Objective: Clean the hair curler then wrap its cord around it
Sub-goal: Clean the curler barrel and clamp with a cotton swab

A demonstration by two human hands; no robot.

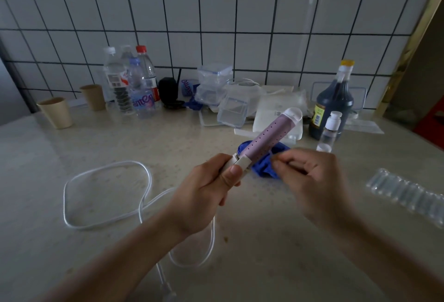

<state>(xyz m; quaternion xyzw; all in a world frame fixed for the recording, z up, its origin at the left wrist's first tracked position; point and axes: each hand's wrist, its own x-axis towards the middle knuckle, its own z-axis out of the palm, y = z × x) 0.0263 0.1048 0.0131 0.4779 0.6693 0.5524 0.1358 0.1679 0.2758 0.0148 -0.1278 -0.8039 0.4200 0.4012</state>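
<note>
White tiles with dark grout back a pale speckled bench where you work. At far left stand two paper cups, then four plastic bottles. One white cord lies in loose loops on the bench, not yet wound. Your left hand grips the white handle of the single hair curler, held above the bench. Its long axis climbs from that grip up and rightward, with the rounded tip pointing at the back clutter. One blue cloth sits crumpled on the bench beneath the barrel. Your right hand is the nearer to the barrel, just right of its lower end. Its fingers are pressed tip to tip; whether they pinch anything cannot be told. One dark bottle stands behind.
</note>
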